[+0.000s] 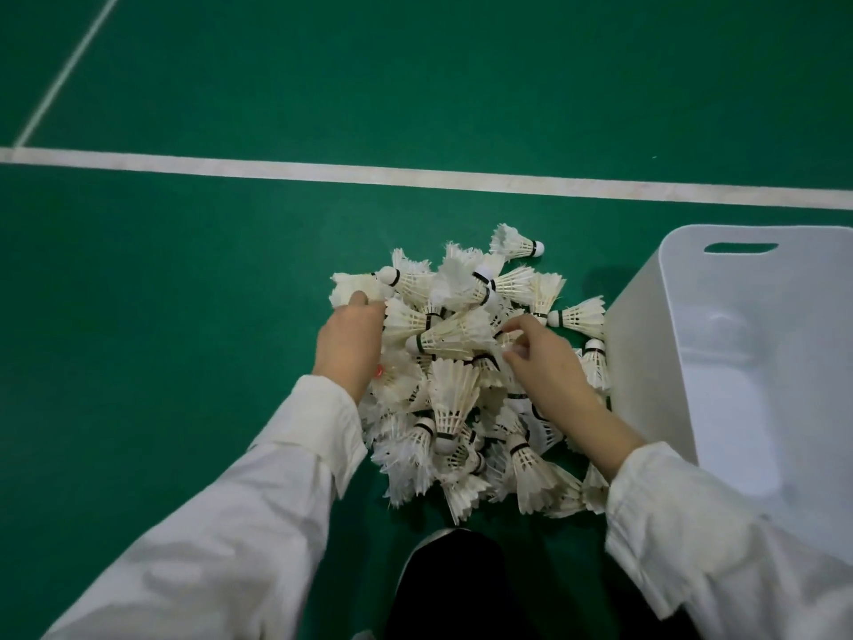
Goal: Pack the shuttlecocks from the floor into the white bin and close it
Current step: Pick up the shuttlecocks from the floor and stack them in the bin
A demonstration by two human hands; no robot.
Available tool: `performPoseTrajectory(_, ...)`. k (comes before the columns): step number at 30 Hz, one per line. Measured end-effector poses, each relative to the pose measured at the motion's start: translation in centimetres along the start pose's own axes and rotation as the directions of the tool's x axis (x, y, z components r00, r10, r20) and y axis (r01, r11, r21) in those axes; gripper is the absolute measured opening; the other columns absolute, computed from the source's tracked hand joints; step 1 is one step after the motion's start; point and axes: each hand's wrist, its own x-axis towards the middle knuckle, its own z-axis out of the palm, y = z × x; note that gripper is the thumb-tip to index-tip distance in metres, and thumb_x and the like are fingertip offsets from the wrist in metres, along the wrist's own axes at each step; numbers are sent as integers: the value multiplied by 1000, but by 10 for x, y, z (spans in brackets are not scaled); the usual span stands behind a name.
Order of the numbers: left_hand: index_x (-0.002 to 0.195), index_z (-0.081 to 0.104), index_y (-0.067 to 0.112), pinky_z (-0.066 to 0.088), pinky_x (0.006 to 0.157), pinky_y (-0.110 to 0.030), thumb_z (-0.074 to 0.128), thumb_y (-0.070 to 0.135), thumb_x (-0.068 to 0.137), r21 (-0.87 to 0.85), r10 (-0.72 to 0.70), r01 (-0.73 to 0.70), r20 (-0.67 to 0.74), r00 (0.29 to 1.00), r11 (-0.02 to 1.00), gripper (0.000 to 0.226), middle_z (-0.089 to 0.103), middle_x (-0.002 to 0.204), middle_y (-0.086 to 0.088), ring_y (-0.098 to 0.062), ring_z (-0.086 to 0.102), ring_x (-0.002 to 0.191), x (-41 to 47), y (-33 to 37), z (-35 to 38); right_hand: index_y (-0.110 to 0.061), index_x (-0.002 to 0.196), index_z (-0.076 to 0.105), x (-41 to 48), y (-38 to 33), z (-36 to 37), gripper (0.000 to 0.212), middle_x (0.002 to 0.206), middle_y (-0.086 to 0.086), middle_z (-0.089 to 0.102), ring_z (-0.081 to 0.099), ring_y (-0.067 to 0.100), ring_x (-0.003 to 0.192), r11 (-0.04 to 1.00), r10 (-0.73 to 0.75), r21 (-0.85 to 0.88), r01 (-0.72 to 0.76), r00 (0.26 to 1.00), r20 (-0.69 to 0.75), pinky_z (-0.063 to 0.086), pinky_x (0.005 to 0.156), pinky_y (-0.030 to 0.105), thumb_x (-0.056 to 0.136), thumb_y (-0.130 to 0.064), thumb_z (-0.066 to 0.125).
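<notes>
A heap of several white feather shuttlecocks [454,390] lies on the green floor in front of me. My left hand [348,346] is on the heap's left side, its fingers curled round a shuttlecock [355,288] at the upper left edge. My right hand [547,367] reaches into the middle of the heap and pinches the feathers of another shuttlecock [505,339]. The white bin [646,316] stands open right beside the heap on its right. Its inside looks almost bare, with one pale round shape near the bottom.
A broad white court line [415,175] crosses the floor beyond the heap, and a thinner line [69,67] runs off at the upper left. My dark shoe [450,561] sits just below the heap. No lid is in view.
</notes>
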Motion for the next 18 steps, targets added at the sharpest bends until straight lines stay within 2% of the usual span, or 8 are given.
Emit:
performPoseTrajectory(3, 121, 52, 3, 45, 85, -34, 41, 6, 91, -211, -79, 100, 107, 991, 972, 32, 47, 118, -11, -26, 52, 100, 5, 1, 18, -11, 124, 50, 2, 3, 10, 34, 71, -3, 52, 49, 12, 63, 1000, 6, 1, -6, 998, 60, 37, 64, 25, 90, -9, 50)
performPoseTrajectory(6, 120, 48, 6, 44, 89, -35, 50, 31, 89, -361, -153, 197, 147, 977, 912, 40, 43, 119, -10, -26, 50, 102, 4, 2, 29, -11, 128, 47, 5, 2, 18, 38, 87, -2, 50, 47, 16, 75, 998, 45, 28, -49, 988, 146, 33, 55, 20, 92, -23, 52)
performPoseTrajectory(9, 102, 53, 11, 39, 83, -27, 58, 30, 86, -462, -190, 214, 99, 977, 860, 25, 42, 108, -3, -21, 47, 100, 3, 0, 34, -15, 127, 49, 11, 2, 21, 42, 90, -1, 51, 48, 12, 69, 968, 119, 197, -158, 973, 196, 34, 56, 18, 90, -33, 57)
performPoseTrajectory(12, 92, 55, 15, 40, 82, -24, 61, 25, 86, -572, -184, 204, 94, 978, 794, 13, 42, 105, 1, -20, 52, 98, 1, 0, 34, -14, 120, 57, 16, 1, 22, 37, 93, 2, 57, 52, 11, 74, 905, 175, 362, -225, 970, 166, 42, 67, 22, 87, -29, 63)
performPoseTrajectory(14, 89, 56, 15, 43, 87, -28, 62, 25, 85, -595, -159, 173, 76, 984, 785, 12, 42, 105, 1, -20, 51, 99, -1, 1, 35, -13, 108, 63, 18, 1, 24, 25, 94, 3, 60, 54, 15, 79, 878, 201, 406, -252, 966, 165, 43, 71, 25, 85, -25, 65)
performPoseTrajectory(18, 91, 58, 12, 45, 90, -33, 64, 30, 83, -598, -180, 171, 45, 983, 783, 20, 43, 106, 0, -21, 50, 101, -3, 2, 41, -8, 96, 65, 19, 1, 31, 18, 82, 3, 58, 51, 13, 70, 852, 236, 431, -298, 952, 193, 41, 67, 24, 83, -21, 68)
